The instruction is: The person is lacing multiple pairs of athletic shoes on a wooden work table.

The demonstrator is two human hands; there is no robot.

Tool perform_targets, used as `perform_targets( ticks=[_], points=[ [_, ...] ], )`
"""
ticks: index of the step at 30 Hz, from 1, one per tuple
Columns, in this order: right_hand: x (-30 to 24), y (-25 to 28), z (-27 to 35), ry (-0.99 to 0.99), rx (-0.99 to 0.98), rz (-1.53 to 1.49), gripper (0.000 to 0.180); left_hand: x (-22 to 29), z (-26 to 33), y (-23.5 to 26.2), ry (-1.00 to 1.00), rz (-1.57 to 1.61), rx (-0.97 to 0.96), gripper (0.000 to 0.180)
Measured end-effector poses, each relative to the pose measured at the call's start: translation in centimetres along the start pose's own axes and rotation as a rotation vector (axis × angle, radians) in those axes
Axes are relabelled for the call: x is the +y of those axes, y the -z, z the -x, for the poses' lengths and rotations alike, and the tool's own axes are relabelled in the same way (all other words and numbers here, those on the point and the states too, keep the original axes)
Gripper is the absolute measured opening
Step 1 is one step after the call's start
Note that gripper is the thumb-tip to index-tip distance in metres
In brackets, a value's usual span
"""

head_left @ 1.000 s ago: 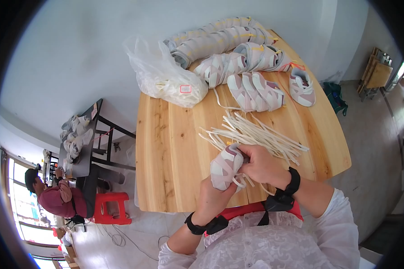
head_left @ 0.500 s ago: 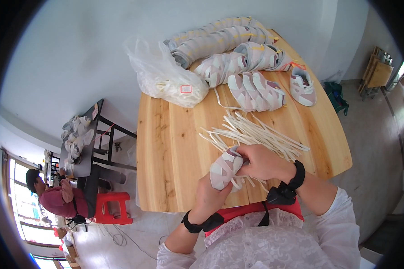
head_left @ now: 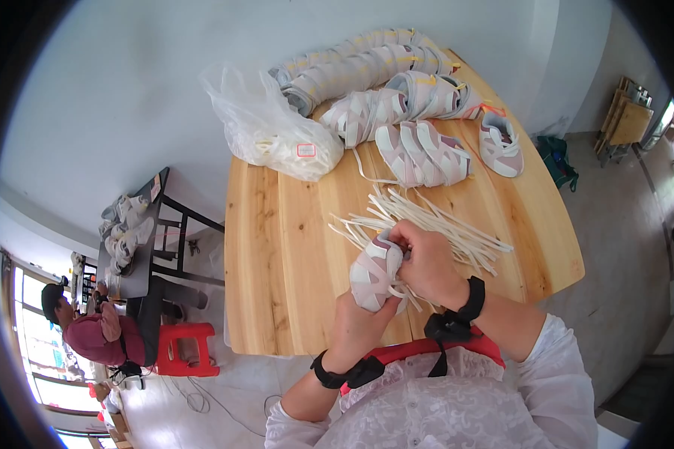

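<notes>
Near the front edge of the table I hold a white and pale pink shoe upper (head_left: 372,275) in both hands. My left hand (head_left: 358,323) is closed around its lower end. At the upper's opening, my right hand (head_left: 429,260) has its fingers bent and pinched against the edge; the fingertips are partly hidden. Just beyond my hands lies a loose heap of white shoelaces (head_left: 427,221). Some lace ends also show beneath the upper. Farther off are several nested shoe uppers (head_left: 423,153) and a single laced upper (head_left: 500,146) to their right.
Long rows of stacked uppers (head_left: 359,71) line the table's (head_left: 277,262) far side. A clear plastic bag (head_left: 284,142) with white laces stands far left. To the left, a person (head_left: 105,329) sits on a red stool (head_left: 187,350) at a dark table (head_left: 146,247) bearing shoes.
The shoe upper has turned in my hands and tilted more upright. My right hand has shifted up slightly along its opening. My left hand still grips the lower end.
</notes>
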State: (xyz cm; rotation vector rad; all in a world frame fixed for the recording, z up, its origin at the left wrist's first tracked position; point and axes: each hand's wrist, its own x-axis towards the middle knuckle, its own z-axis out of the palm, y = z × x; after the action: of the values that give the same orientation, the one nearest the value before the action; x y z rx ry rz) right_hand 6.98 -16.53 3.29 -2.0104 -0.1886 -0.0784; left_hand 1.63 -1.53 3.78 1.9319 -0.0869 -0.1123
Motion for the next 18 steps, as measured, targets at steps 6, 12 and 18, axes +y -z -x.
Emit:
perform_targets(
  ticks=[6, 12, 18],
  points=[
    [0.8, 0.2, 0.5, 0.082, -0.051, -0.139, 0.022, -1.3, 0.2, 0.9, -0.053, 0.119, -0.046, 0.040],
    [0.5, 2.9, 1.4, -0.008, -0.378, -0.387, 0.026, -2.7, -0.2, 2.7, 0.061, 0.377, -0.133, 0.052],
    [0.5, 3.9, 2.0, 0.206, -0.431, -0.137, 0.023, -2.8, -0.2, 2.6, 0.113, 0.456, -0.200, 0.056]
  ],
)
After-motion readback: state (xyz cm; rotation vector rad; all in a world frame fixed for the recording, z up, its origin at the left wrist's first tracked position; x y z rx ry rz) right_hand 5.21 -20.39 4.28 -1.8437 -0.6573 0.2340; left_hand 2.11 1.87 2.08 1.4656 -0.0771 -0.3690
